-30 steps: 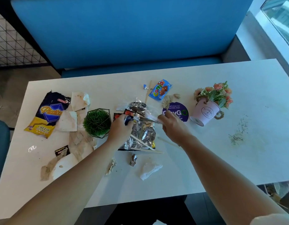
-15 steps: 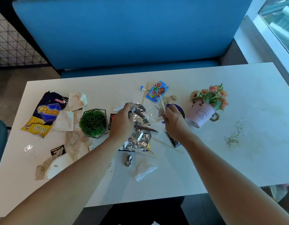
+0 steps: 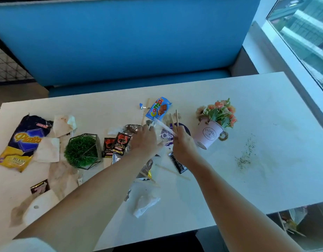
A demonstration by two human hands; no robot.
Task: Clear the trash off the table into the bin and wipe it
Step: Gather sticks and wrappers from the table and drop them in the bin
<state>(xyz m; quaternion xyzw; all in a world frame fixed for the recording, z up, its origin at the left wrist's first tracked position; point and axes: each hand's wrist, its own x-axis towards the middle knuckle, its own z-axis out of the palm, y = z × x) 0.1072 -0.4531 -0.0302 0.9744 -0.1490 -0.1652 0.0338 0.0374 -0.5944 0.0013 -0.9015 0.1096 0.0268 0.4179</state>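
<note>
On the white table trash lies spread out. My right hand grips two wooden sticks that point up and away, together with a clear plastic wrapper. My left hand is just left of it, fingertips pinching the wrapper's other end. A silver foil bag lies under my left forearm. Two black-and-red sachets lie left of that hand. A blue snack wrapper lies beyond both hands.
A chip bag, stained tissues and a green plant in a glass holder fill the left side. A pink flower pot stands right of my hands, with dark crumbs farther right. A crumpled white wrapper lies near the front edge.
My left hand has left the foil bag and moved up and right to the clear wrapper, uncovering the sachets. My right hand has raised the sticks more upright.
</note>
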